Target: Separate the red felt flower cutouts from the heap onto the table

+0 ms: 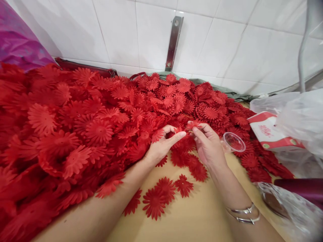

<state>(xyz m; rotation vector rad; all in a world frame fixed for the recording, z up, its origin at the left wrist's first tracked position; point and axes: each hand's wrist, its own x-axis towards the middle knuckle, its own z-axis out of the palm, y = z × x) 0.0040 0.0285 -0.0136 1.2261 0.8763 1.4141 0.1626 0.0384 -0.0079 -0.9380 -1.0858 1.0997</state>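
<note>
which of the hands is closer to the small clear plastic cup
Right. The right hand sits just left of the clear plastic cup, almost touching it, pinching a red flower piece. The left hand lies farther left, beyond the right hand, at the red flower pile.

Tan table; red fabric flowers

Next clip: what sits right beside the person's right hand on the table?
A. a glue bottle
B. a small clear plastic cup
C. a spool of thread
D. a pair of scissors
B: a small clear plastic cup lies tipped just to the outer side of the right hand, among the red fabric flowers.
</note>
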